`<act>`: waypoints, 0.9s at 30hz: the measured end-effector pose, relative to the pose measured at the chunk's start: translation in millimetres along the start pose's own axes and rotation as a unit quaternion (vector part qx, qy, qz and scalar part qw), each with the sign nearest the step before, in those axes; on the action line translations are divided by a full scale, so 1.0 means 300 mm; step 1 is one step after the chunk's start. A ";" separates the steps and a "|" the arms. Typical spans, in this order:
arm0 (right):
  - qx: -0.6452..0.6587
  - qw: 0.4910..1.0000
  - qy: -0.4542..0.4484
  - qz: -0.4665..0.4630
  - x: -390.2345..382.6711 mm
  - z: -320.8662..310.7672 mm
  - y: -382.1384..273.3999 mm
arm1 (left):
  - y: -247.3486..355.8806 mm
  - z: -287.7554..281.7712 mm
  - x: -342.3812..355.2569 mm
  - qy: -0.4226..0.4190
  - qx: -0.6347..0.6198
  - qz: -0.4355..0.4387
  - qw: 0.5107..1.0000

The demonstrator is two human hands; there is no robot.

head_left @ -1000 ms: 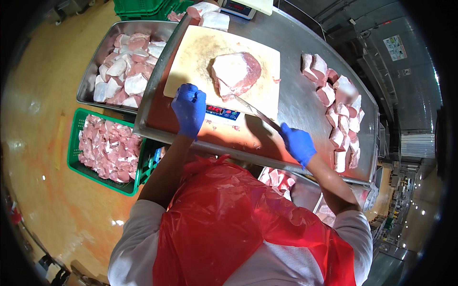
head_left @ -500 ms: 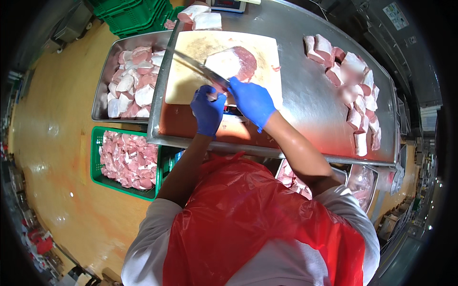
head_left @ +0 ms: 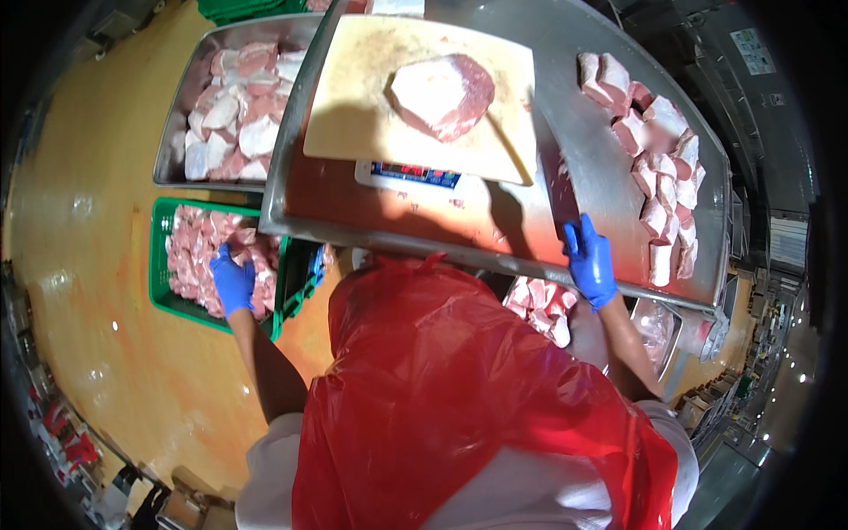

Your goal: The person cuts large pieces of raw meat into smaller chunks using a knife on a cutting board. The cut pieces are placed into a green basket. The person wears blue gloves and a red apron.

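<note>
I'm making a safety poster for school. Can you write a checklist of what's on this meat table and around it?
Surface: steel table, wet-looking, with a scale under the cutting board.
Job's things: big meat slab on the board; knife in the right hand.
Clutter: cut chunks along the table's right side.
Hands: left hand down at the green crate of meat; right hand at the table edge, gripping the knife.
Cables: nothing seen.
Surroundings: steel tray of chunks, shiny floor.
</note>
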State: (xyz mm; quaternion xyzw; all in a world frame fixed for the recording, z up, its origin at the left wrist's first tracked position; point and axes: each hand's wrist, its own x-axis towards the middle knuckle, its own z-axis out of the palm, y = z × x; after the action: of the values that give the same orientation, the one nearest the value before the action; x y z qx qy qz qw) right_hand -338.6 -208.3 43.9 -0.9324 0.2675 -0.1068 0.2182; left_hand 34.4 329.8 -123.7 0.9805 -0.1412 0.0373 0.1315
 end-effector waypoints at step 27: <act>0.075 0.988 0.129 -0.030 0.529 0.400 -0.682 | 0.805 -0.166 0.192 0.049 -0.482 0.233 0.843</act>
State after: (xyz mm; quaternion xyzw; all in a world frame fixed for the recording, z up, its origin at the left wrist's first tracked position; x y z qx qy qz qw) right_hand -75.8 -96.9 46.2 -0.8996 0.2562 -0.2527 0.2476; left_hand 18.6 104.4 -9.6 0.7288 -0.3586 0.0419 0.5818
